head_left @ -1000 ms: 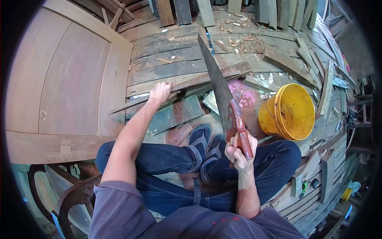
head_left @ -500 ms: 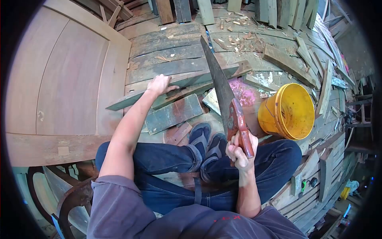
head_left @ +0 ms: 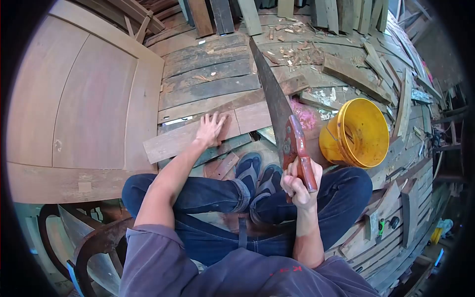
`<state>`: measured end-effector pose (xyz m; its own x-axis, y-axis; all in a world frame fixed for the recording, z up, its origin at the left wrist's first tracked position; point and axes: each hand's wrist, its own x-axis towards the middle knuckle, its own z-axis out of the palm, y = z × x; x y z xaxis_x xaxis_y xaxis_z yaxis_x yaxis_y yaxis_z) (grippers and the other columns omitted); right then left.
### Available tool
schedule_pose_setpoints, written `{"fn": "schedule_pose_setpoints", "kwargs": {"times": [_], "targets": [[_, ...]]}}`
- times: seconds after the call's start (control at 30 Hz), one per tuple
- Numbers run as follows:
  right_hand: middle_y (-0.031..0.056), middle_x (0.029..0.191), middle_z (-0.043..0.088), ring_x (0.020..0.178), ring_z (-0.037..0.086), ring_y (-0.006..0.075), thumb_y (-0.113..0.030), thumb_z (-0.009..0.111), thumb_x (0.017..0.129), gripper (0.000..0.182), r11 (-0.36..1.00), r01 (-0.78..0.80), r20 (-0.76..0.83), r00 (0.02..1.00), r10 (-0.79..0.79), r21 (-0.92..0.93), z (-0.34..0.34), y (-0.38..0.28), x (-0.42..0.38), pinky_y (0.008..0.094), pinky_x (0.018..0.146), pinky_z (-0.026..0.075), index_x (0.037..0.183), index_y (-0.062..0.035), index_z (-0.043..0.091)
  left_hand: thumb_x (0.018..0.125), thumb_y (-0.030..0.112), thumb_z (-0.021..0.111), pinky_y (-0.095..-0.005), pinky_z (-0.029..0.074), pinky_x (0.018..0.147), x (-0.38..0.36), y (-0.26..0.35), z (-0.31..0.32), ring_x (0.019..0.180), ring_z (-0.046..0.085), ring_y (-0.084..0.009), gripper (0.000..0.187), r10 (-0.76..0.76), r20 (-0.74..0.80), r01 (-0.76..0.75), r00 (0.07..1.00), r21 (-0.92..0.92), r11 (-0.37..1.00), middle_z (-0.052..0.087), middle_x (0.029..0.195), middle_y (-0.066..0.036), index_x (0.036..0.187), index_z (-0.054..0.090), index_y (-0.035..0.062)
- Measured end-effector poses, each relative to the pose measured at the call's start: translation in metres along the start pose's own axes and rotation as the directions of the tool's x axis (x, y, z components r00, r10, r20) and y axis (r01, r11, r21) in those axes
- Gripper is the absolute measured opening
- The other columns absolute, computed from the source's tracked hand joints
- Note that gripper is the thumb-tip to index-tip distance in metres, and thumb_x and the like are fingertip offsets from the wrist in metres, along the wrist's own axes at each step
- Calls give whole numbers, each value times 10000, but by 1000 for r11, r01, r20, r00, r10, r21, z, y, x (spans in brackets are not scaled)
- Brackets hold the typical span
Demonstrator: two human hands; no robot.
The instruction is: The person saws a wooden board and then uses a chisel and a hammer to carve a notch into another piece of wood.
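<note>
My left hand [head_left: 212,129] lies across a pale wooden plank [head_left: 180,138], fingers spread over its far edge and thumb at the near edge. A thin dark line crosses the plank's broad face right of the fingers. My right hand [head_left: 301,184] is closed round the reddish-brown handle of a handsaw [head_left: 275,89]. The saw is raised, its blade pointing up and away from me and overlapping the plank's right end in this view. Beneath the plank, partly hidden, lies a grey-green wood block [head_left: 227,145], close to my feet.
A yellow bucket [head_left: 354,132] stands beside my right knee. At left a panelled wooden door [head_left: 94,99] lies near my left knee. Wood chips and offcuts [head_left: 357,79] litter the plank floor ahead, with upright boards [head_left: 221,16] at the far side.
The plank has turned from its narrow edge to show its broad pale face. My left hand has shifted slightly right and nearer, its fingers now spread across it. The saw stays raised.
</note>
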<state>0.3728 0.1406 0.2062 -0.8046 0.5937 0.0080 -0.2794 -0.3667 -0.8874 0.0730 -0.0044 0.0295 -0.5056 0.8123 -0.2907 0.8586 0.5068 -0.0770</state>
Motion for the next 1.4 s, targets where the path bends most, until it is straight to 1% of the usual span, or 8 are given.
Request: {"fn": "schedule_pose_setpoints", "kwargs": {"times": [0.2,0.33,0.57,0.8,1.0,1.13,1.17,1.4], "targets": [[-7,611,468,455,409,48,-1,683,759,225,999,18,-31,999,-19,-27,-5,0,2,215,428,322,727,-44,465,522,305,928,-597,325,1079,-2,-11,-2,1310,378,-422,1179,12,-40,-15,999,-69,997,364,1460,-178,1511,294,210],[0,626,490,487,429,53,-13,698,751,222,999,-40,-65,997,41,16,-4,-4,2,217,457,344,719,-44,480,498,318,914,-569,318,1057,2,-23,5,1264,372,-412,1114,9,-246,-30,969,-84,996,356,1417,-175,1450,343,223],[13,667,526,592,486,85,-35,731,728,221,980,0,-46,999,-10,-201,-6,-5,2,238,554,400,724,-43,511,493,300,932,-554,295,1040,19,-39,-14,1243,376,-413,1146,-134,-387,106,912,-92,990,336,1383,-199,1458,315,258],[12,667,523,579,486,81,-35,735,729,230,999,4,-45,999,-5,-33,-6,-7,-2,232,542,402,747,-39,506,532,421,943,-551,314,1008,21,-38,-19,1221,385,-389,1166,-166,-494,200,854,15,980,351,1374,-214,1494,295,310],[7,665,519,555,466,64,-1,704,744,209,997,-19,-49,999,15,-75,-6,-3,1,225,515,387,745,-41,499,499,485,934,-486,381,972,15,-31,-19,1161,442,-358,1241,-72,-182,85,981,64,994,439,1287,-154,1528,267,295],[1,665,512,548,451,54,-9,707,744,214,996,-92,-85,992,92,11,-7,-6,0,218,504,376,738,-45,496,569,421,918,-482,398,978,20,-22,-1,1120,472,-343,1048,-7,-293,38,956,101,994,491,1194,-144,1418,407,80],[0,664,510,546,449,53,-12,706,743,214,997,-73,-85,994,72,-13,-7,-5,-1,217,502,374,736,-46,495,595,372,910,-483,407,986,18,-19,-1,1134,479,-352,867,-3,-235,28,972,103,994,502,1175,-148,1274,485,40],[-2,665,506,545,442,49,-27,707,743,212,997,-29,-86,996,23,-69,-7,-6,-1,214,501,369,732,-47,496,678,273,873,-491,497,909,10,-17,1,1097,550,-386,694,43,-217,-61,975,-74,995,480,1180,-173,1199,471,52]]}}
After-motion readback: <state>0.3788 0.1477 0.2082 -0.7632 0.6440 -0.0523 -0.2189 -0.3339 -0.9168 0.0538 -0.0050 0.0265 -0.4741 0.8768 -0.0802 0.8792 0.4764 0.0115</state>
